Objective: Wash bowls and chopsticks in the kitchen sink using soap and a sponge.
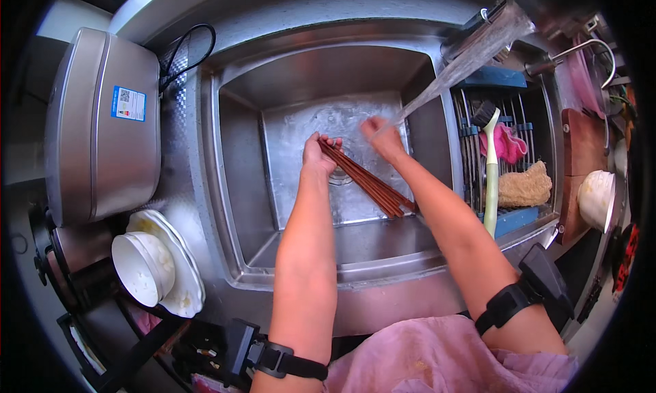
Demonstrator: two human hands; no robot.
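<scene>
My left hand (321, 155) grips one end of a bundle of reddish-brown chopsticks (366, 180) above the basin of a stainless steel sink (241, 188). The bundle slants down to the right, its free ends fanned slightly near the basin's front wall. My right hand (383, 138), motion-blurred, is to the right of the left hand at the lower end of a stream of running water (451, 78). Its fingers are too smeared to tell whether they hold anything. Partly behind my left hand and the chopsticks lies the sink drain (340, 177).
On the right, a drying rack (466, 137) bears a long-handled brush (492, 162), a pink cloth (507, 143) and a loofah (525, 185). A silver appliance (102, 126) stands left, behind stacked white bowls (143, 267) on a plate (189, 285). Another bowl (596, 201) is far right.
</scene>
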